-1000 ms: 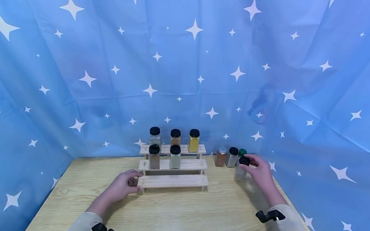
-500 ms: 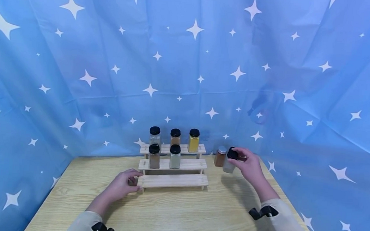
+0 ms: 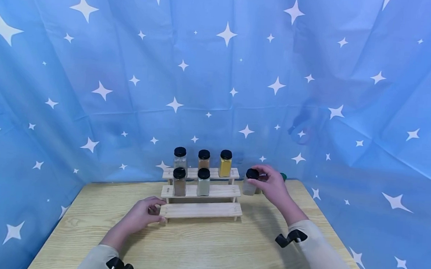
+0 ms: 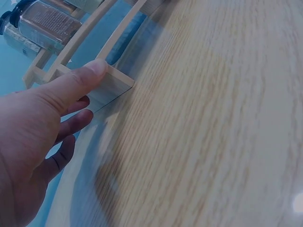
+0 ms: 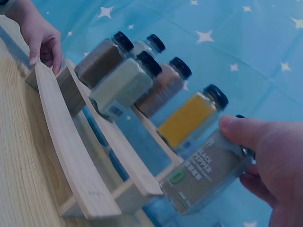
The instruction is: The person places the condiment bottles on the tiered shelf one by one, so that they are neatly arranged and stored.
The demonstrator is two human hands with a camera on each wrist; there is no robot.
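My right hand (image 3: pixel 274 190) grips a black pepper jar (image 5: pixel 203 172) near its black cap. The jar is held up and tilted in the right wrist view, close to the right end of the three-tier wooden spice rack (image 3: pixel 201 210). At the rack's left end, my left hand (image 3: pixel 140 219) pinches the lowest tier, thumb on its edge in the left wrist view. On the middle tier stand a brown spice jar (image 3: pixel 179 186) and a pale green one (image 3: pixel 203 187). The top tier bears a yellow spice jar (image 3: pixel 225 167), an orange-brown one (image 3: pixel 204 162) and a greyish one (image 3: pixel 180 161).
Behind my right hand a green cap (image 3: pixel 283 176) shows; the other jars there are mostly hidden. A blue star-patterned curtain (image 3: pixel 218 89) hangs along the back and sides of the wooden table (image 3: pixel 201 249).
My right hand has carried the black pepper jar leftward from beside the green-capped jar, past the other loose jars, to the rack's right end. My left hand has stayed put.
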